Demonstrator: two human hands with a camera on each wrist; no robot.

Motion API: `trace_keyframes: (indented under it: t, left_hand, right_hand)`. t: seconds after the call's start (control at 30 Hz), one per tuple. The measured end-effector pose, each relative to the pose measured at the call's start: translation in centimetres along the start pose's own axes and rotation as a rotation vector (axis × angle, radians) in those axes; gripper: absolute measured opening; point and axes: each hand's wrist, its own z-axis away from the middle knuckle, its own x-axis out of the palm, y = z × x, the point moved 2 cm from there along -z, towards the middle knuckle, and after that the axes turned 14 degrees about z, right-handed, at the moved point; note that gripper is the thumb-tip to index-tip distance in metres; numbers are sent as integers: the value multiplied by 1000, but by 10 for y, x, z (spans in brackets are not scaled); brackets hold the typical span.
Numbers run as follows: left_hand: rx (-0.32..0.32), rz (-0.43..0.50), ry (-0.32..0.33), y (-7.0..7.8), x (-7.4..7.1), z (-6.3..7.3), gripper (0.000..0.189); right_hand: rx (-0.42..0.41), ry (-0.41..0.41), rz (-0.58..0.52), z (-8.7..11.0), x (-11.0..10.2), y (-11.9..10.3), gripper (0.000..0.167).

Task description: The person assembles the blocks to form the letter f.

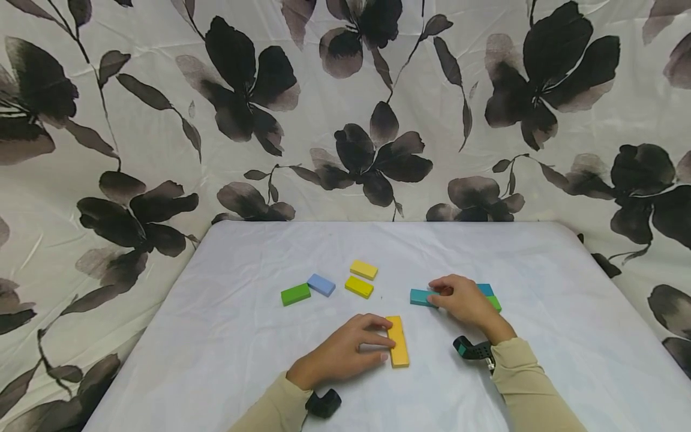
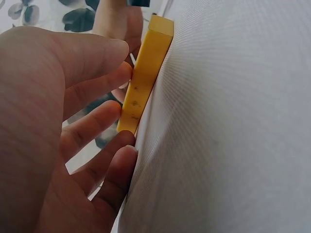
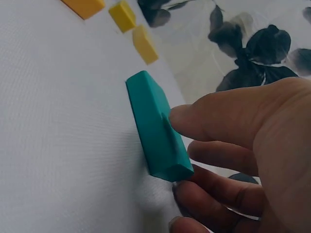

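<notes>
1. Left hand (image 1: 348,348) has its fingers spread and fairly straight, tips up against the side of the long orange-yellow block (image 1: 398,342), which lies on the white desk (image 1: 216,384). Looks like touching, not wrapped round it.
2. Right hand (image 1: 461,300) is loosely bent over the teal block (image 1: 423,297), thumb right at its edge. Honestly can't tell whether it's actually gripping. The teal block is to the right of the orange-yellow block and farther back.
3. The left wrist cam gives you something the head cam doesn't: little dark marks on the side of the orange-yellow block, plus its squared-off end.
4. The right wrist cam shows the end of the teal block that the hand covers from above. Two yellow blocks (image 3: 133,30) sit beyond it, and there's an orange piece (image 3: 85,6) chopped off by the top edge.
5. Only the head cam gets the green block (image 1: 296,294) and the light blue block (image 1: 321,285), just beside each other on the left.
6. Behind the right hand, a blue block (image 1: 484,289) and a lime block (image 1: 493,302) are partly hidden, so their full shapes are anyone's guess.
</notes>
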Motion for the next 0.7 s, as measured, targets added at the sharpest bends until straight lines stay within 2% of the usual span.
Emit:
trace_keyframes:
  t: [0.4, 0.7]
  left_hand:
    - [24, -9, 4, 0, 1, 1, 28]
    - [21, -18, 2, -1, 1, 0, 28]
  right_hand:
    - [-20, 52, 65, 4, 7, 0, 28]
    - [-34, 73, 65, 4, 8, 3, 26]
